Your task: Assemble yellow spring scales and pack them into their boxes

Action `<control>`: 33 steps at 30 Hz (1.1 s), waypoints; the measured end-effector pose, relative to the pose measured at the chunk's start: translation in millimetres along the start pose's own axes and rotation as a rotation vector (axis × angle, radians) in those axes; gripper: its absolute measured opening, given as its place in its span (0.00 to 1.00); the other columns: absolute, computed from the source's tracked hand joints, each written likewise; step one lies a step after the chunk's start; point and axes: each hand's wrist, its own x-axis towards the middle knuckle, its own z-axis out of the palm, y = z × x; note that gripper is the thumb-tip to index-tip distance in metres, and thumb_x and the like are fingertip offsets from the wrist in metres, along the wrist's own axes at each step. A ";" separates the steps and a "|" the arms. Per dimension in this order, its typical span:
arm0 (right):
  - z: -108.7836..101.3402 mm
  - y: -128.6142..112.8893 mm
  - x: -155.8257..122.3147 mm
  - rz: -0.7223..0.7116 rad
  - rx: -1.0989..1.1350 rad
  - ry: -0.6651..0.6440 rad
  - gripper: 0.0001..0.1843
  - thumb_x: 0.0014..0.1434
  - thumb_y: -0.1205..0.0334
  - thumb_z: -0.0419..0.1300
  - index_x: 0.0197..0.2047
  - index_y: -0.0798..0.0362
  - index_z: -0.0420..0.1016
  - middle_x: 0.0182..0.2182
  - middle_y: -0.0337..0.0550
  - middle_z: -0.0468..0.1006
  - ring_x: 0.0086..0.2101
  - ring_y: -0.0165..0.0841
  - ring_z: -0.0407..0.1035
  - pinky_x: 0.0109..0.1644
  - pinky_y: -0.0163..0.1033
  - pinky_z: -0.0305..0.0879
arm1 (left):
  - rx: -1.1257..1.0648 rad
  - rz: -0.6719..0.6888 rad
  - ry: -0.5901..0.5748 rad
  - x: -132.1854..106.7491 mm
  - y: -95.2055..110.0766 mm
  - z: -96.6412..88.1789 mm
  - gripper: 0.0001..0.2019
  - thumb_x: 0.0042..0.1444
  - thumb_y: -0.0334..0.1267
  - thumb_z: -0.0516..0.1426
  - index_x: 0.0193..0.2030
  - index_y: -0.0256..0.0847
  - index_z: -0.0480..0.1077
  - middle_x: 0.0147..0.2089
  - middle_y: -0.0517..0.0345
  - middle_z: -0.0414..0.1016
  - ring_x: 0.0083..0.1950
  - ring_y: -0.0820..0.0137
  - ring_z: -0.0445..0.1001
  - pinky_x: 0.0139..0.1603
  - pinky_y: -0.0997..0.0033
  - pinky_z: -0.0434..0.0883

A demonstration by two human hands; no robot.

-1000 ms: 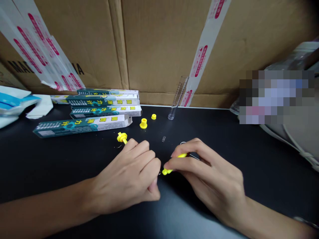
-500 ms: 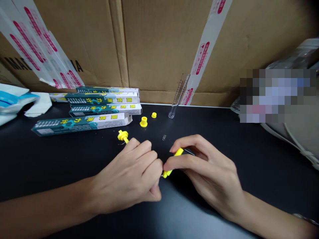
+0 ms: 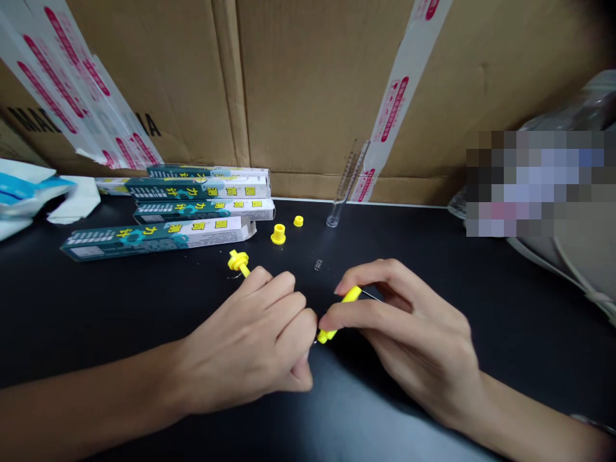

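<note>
My right hand pinches a small yellow plastic rod with a thin metal wire trailing from its far end. My left hand is curled with its fingertips closed right at the rod's near tip; what they grip is hidden. Both hands hover just above the black table. Just beyond my left knuckles lies a yellow spool-like piece.
A yellow cap and a smaller yellow ring lie farther back, beside a tiny spring. A clear tube leans on the cardboard wall. Several long teal boxes are stacked at the left.
The hands have drawn a little closer together around the yellow rod, which tilted slightly. The other parts on the table stayed put.
</note>
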 end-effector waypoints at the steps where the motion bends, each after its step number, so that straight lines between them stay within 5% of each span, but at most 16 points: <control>1: -0.3 -0.6 0.6 -0.010 -0.009 0.001 0.21 0.63 0.82 0.53 0.38 0.49 0.82 0.40 0.44 0.72 0.37 0.30 0.73 0.30 0.34 0.65 | 0.005 0.005 0.001 0.0 -0.1 -0.2 0.09 0.50 0.24 0.50 0.24 0.40 0.62 0.23 0.61 0.59 0.29 0.68 0.54 0.30 0.63 0.51; 33: 1.2 -6.6 2.6 0.056 0.124 -0.061 0.12 0.64 0.79 0.57 0.39 0.55 0.79 0.36 0.43 0.71 0.36 0.28 0.69 0.39 0.34 0.67 | -0.025 -0.004 0.074 1.9 -2.4 -3.4 0.11 0.48 0.23 0.48 0.21 0.40 0.61 0.22 0.61 0.57 0.28 0.69 0.52 0.29 0.64 0.51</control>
